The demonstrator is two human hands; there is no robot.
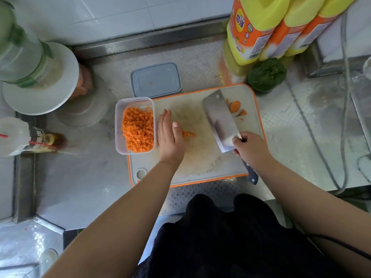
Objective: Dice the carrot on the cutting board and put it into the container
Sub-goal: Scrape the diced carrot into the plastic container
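Observation:
A white cutting board with an orange rim [200,163] lies on the steel counter. A clear plastic container [118,125] at its left edge is heaped with diced carrot [138,131]. My left hand [170,135] stands on edge on the board with straight fingers, just right of the container. A small pile of carrot dice [188,134] lies beside its thumb. My right hand [251,149] grips the handle of a cleaver [219,119], whose blade lies tilted over the board. Carrot end scraps [236,109] sit at the board's far right.
The container's grey lid [156,80] lies behind the board. Yellow oil jugs [261,29] and a leafy green vegetable [267,75] stand at the back right. A white plate [40,81] under a green-trimmed jar, and a sauce bottle [40,141], are at the left. Cables run at the right.

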